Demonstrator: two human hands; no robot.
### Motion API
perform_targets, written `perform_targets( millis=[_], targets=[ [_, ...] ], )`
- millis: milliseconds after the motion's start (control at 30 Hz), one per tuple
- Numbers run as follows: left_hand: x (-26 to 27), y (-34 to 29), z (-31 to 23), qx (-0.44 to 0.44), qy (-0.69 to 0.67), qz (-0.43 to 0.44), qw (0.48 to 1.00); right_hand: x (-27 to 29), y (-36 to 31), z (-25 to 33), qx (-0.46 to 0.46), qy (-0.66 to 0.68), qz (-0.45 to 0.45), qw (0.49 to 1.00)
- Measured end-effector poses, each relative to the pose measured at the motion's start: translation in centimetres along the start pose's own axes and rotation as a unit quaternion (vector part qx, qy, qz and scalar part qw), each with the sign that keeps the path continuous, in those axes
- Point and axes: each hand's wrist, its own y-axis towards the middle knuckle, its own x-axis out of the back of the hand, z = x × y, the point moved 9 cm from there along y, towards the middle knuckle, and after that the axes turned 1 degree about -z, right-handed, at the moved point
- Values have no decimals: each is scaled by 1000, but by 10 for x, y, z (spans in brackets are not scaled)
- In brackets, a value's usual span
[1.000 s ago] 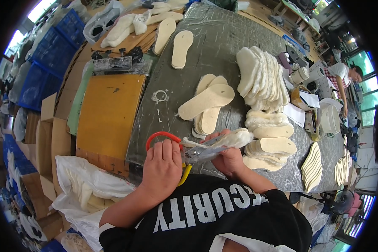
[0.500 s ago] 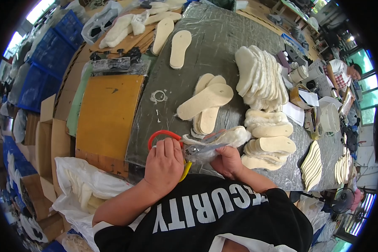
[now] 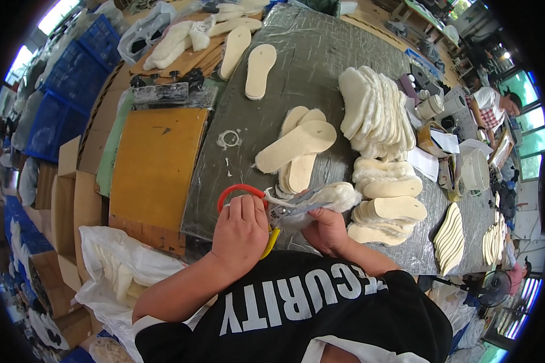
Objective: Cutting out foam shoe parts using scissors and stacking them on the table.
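Observation:
My left hand [image 3: 241, 231] is closed around the handles of a pair of scissors [image 3: 278, 212], one loop red and the other yellow. Their grey blades point right, over a fluffy white fleece insole [image 3: 340, 196]. My right hand [image 3: 326, 232] grips that insole from below, thumb on top. A thin strip of fleece dangles beside the pivot. Just beyond my hands lie crossed cream insoles [image 3: 303, 145]. To the right of my right hand is a low stack of fleece insoles [image 3: 389, 215].
A tall pile of fleece insoles [image 3: 375, 112] stands farther back on the dark, film-covered table [image 3: 224, 163]. A yellow-brown board [image 3: 154, 163] lies at left, above a white plastic bag [image 3: 124, 266] of insoles. Tape rolls and tubs crowd the right edge, near another person [image 3: 490, 106].
The scissors and my left hand have shifted slightly right, and the blades have tilted up along the fleece. My right hand has barely moved.

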Motion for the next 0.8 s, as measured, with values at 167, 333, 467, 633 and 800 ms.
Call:
perform_targets(
  millis=[167, 333, 467, 633, 800],
  targets=[
    [-5, -3, 1, -9, -20, 11, 1000, -6, -2, 3, 8, 5, -8, 1000],
    [-10, -6, 1, -5, -61, 61, 996, -6, -1, 2, 6, 1, 15, 1000],
    [3, 2, 4, 8, -59, 4, 998, 1, 2, 4, 53, -5, 43, 998],
    [-4, -4, 10, 40, -97, 73, 992, -9, 1, 19, 77, -65, 51, 994],
    [-5, -5, 4, 53, -114, 64, 990, -7, -3, 28, 131, -94, 67, 985]
  ],
)
